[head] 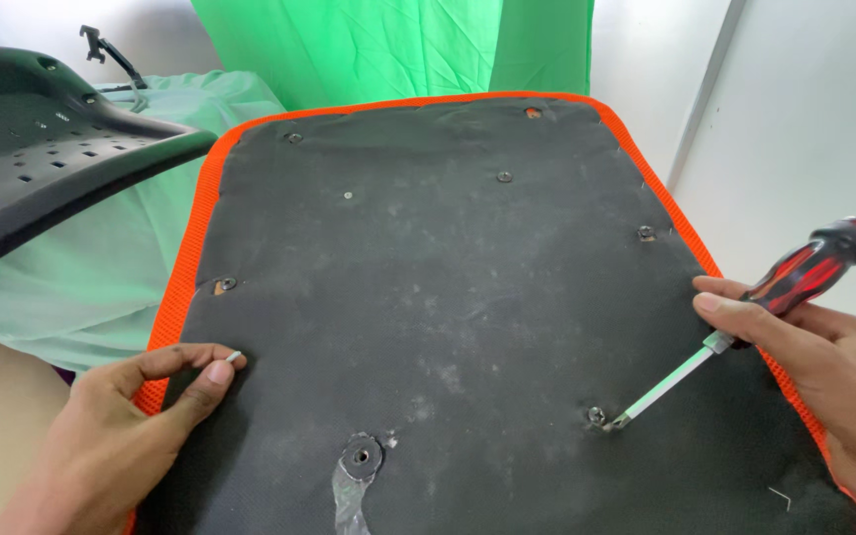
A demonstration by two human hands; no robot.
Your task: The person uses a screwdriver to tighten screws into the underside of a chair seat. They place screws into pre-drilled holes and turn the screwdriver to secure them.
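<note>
The right hand (814, 367) is gripping a screwdriver (745, 327) with a red-and-black handle, fingers clamped round the handle and the forefinger lying along the top, while the bare metal shaft is slanting down toward eight o'clock, its tip resting just beside a small screw hole (596, 415) in the underside of a chair seat (448, 277). The left hand (121, 426), at the seat's seven o'clock edge, is pinching a small pale screw (235, 356) between thumb and forefinger, the other fingers curling underneath. The seat is lying upside down, filling the middle of the view, covered in dusty black fabric with an orange mesh border (190, 248); it is likely stiff under the cloth, moderately heavy, and best held by the padded rim. The screwdriver is looking rigid, its moulded handle giving a sure grip; the tiny screw is smooth and easy to drop, so a fingertip pinch suits it. A taped-over central hole (361, 458) is sitting at six o'clock. At ten o'clock a perforated black plastic chair back (42, 159) is resting on pale green cloth (101, 267), and a bright green sheet (388, 45) is hanging at twelve o'clock. No packages, labels or signs are showing.
</note>
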